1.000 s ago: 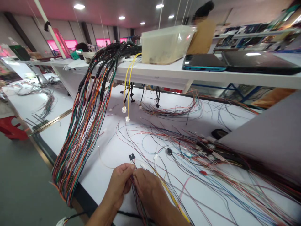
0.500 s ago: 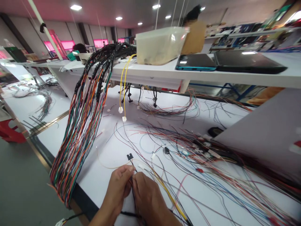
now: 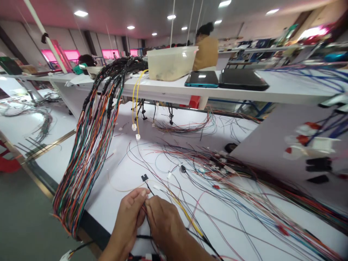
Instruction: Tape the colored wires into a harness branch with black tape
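Wire harness (image 3: 87,163), 1 thick bundle of multicoloured strands wrapped black at the top, hangs from a white shelf (image 3: 168,90) at far left, its loose ends dropping past the dark front edge of the white tabletop (image 3: 108,203). That edge runs just beside the left hand (image 3: 127,221), with bare tabletop showing between bundle and hands. The fingers (image 3: 159,214) of the left hand and right hand (image 3: 165,228) are clamped on thin wires (image 3: 149,191) just below 1 small black connector (image 3: 144,177). Beyond, 2 yellow wires (image 3: 135,98) drop from the shelf, ending in 2 white connectors (image 3: 136,132). Above stand 1 translucent plastic tub (image 3: 171,63), 1 phone (image 3: 201,79) and 1 dark flat device (image 3: 241,79), with 1 co-worker (image 3: 206,54) behind. At right, loose coloured wires (image 3: 231,188) fan across the tabletop.
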### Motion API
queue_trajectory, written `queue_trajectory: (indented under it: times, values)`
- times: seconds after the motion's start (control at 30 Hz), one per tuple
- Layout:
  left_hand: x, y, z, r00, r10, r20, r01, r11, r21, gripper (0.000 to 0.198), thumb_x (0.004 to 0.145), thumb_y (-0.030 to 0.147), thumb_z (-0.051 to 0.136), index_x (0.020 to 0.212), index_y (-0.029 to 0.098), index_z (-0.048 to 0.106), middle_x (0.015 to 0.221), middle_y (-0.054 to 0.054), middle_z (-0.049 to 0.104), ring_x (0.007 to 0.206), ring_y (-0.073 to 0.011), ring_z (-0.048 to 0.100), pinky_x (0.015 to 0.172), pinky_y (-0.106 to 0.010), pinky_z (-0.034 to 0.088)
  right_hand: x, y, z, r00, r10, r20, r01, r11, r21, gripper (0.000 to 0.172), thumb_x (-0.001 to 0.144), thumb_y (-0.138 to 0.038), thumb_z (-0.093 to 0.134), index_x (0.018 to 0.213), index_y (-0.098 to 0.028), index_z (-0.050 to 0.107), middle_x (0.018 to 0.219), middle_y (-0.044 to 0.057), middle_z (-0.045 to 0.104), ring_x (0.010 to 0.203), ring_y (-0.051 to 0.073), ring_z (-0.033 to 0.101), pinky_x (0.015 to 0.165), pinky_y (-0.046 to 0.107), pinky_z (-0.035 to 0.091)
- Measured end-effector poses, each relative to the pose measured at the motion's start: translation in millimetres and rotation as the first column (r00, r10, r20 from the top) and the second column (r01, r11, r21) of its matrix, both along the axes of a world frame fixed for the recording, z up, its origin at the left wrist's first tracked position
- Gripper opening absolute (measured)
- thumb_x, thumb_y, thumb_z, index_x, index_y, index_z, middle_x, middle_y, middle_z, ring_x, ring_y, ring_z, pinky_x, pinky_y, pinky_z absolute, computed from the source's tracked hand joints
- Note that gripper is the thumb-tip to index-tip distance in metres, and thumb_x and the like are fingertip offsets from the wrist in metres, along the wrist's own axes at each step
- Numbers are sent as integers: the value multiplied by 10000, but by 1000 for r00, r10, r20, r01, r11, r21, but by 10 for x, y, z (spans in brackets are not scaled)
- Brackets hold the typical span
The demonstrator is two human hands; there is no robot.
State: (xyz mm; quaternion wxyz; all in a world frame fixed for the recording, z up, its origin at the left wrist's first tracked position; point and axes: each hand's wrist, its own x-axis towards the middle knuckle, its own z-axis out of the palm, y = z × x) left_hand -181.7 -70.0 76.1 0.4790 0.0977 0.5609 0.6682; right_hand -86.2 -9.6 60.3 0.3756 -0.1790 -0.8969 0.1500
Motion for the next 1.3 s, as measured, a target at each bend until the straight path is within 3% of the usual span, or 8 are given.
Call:
queue_trajectory:
  times: [0.27, 0.37, 0.47, 0.67, 0.77, 0.87, 1.17, 1.3]
  values:
    - [-32, -246, 220, 941, 196, -276, -192, 981, 41, 381, 669, 452, 742, 909, 166, 669, 534, 37, 509, 415, -46, 348, 370, -149, 249, 128, -153, 323, 999, 27, -34, -32, 988, -153, 338, 998, -393, 265, 1058, -161, 504, 961, 94, 670, 850, 196, 647, 689, 270, 472]
    - [-78, -320, 272, 918, 146, -370, -141, 989, 40, 373, 678, 417, 743, 944, 164, 677, 505, 42, 489, 419, -65, 375, 370, -159, 277, 152, -226, 348, 990, 98, 97, -79, 980, -184, 311, 1004, -335, 238, 1161, -165, 444, 965, 70, 681, 723, 182, 660, 600, 267, 462]
    - [-238, -370, 214, 900, 210, -382, -198, 978, 70, 357, 680, 392, 751, 944, 161, 685, 550, 26, 539, 451, -72, 421, 385, -152, 309, 376, -155, 210, 922, 227, 314, -147, 955, -258, 174, 962, -205, 346, 938, -198, 518, 732, -9, 667, 543, 145, 618, 475, 232, 386]
    - [-349, -397, -142, 964, 266, -7, -260, 948, 181, 345, 638, 343, 801, 913, 162, 699, 554, 40, 555, 455, -54, 466, 436, -128, 398, 1062, 45, -226, 844, 202, 496, -109, 972, -209, 187, 887, -98, 416, 755, -210, 486, 630, -39, 617, 497, 115, 580, 455, 211, 332]
    - [-72, -345, -253, 941, 204, 270, -269, 935, 231, 442, 660, 456, 759, 1016, 208, 674, 840, -33, 670, 752, -147, 619, 600, -202, 513, 1110, -3, -385, 863, 139, 485, -85, 988, -130, 169, 872, -98, 411, 770, -216, 476, 616, -40, 618, 477, 124, 572, 448, 238, 308]
    - [200, -278, -230, 924, 271, 270, -318, 936, 148, 349, 710, 389, 737, 999, 206, 667, 1028, -72, 661, 1013, -211, 584, 763, -269, 523, 1042, -53, -460, 872, 94, 479, -60, 994, -87, 177, 883, -113, 393, 757, -217, 461, 600, -36, 614, 464, 138, 570, 440, 256, 290]
    - [279, -30, 65, 897, 319, 308, -419, 836, 354, 208, 747, 294, 725, 740, 156, 570, 598, 54, 415, 502, -58, 361, 486, -173, 391, 1200, -48, -753, 934, 131, 332, -55, 972, -228, 303, 993, -247, 214, 839, -206, 472, 629, -7, 585, 512, 132, 557, 503, 222, 391]
    - [335, 47, 73, 922, 253, 293, -356, 852, 384, 198, 812, 364, 649, 825, 187, 560, 556, 71, 330, 462, -62, 271, 432, -165, 300, 1200, 36, -477, 916, 242, 319, -75, 886, -458, 291, 997, -267, 261, 855, -205, 508, 744, 7, 603, 654, 126, 589, 615, 208, 457]
